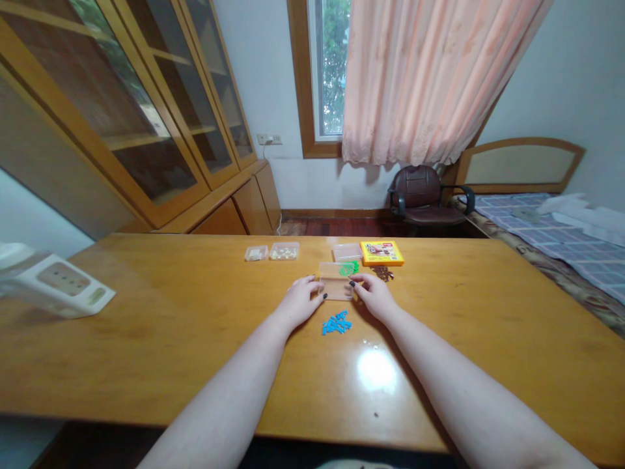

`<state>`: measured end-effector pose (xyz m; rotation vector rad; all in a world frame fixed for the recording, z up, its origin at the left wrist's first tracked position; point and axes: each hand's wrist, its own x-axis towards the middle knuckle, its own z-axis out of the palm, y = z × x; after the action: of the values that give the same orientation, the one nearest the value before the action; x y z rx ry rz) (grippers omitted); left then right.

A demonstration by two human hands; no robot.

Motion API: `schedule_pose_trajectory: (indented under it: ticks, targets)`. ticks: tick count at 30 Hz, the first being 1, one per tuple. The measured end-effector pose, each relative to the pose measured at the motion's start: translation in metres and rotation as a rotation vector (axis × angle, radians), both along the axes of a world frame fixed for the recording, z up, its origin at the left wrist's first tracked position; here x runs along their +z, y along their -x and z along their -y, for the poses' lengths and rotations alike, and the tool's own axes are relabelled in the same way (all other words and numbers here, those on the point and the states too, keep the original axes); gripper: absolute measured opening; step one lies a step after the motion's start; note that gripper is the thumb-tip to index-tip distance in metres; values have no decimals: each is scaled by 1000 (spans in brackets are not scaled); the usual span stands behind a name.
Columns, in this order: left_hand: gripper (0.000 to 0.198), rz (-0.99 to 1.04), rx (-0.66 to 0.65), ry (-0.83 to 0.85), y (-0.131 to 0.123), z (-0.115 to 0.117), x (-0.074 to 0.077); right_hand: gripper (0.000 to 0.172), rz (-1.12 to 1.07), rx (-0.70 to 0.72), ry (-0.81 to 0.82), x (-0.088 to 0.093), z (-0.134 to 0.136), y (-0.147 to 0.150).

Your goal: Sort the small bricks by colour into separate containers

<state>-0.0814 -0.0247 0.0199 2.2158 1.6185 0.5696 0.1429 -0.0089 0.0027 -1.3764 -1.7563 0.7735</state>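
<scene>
A clear plastic box (334, 281) stands on the wooden table (170, 312), held from both sides. My left hand (299, 301) grips its left end with curled fingers. My right hand (374, 295) grips its right end the same way. A small pile of blue pieces (336, 323) lies just in front of the box, between my wrists. Green pieces (349, 267) lie behind the box. Brown pieces (383, 273) lie by my right hand's fingers.
A yellow box (381, 253) and a clear tray (347, 251) sit behind the green pieces. Two small clear trays (273, 252) with pale pieces sit further left. A white device (56, 284) rests at the table's left edge. A chair (424, 193) and a bed (561, 241) stand beyond.
</scene>
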Motion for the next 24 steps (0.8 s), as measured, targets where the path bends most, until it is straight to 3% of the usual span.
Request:
schedule_pose_trajectory:
  ticks: [3,5,9,11,18,24]
  targets:
    - [29,-35,17,-41,1,5,11,22,65,8,-92,4,1,-4]
    - [25,-57,-24,-74,2,10,20,20,120,109,-106,8,4,-6]
    - [13,-139,-263,79,3,21,32,13,209,365,-41,15,10,-8]
    - [13,-176,-333,155,2,25,33,12,256,421,-21,16,12,-8]
    - [22,-174,-360,185,4,23,33,15,314,354,-85,14,9,-10]
    - [20,-174,-362,225,6,21,34,14,321,433,-155,16,13,-10]
